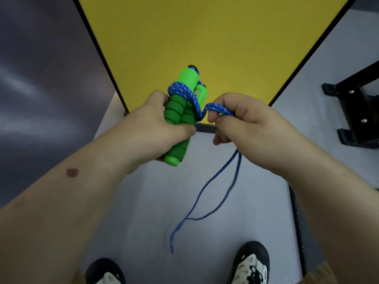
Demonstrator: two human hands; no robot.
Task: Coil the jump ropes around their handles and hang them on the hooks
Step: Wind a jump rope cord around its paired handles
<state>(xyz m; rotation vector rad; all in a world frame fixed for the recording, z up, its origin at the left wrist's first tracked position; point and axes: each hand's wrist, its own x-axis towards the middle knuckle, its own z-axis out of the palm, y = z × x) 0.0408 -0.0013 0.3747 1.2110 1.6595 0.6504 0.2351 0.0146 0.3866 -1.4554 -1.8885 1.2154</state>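
My left hand (155, 128) grips two green jump-rope handles (180, 117) held side by side, pointing up and away from me. A blue doubled rope (180, 90) is wrapped around their upper part. From that wrap the rope runs right into my right hand (252, 128), which pinches it between thumb and fingers. Below my right hand two blue strands (209, 193) hang down toward the floor. No hooks are in view.
A yellow panel with a black frame (205, 37) stands straight ahead. A dark wall (41, 78) is on the left. A black metal stand with feet (356, 111) sits at the right. My two shoes (252, 265) stand on the pale floor.
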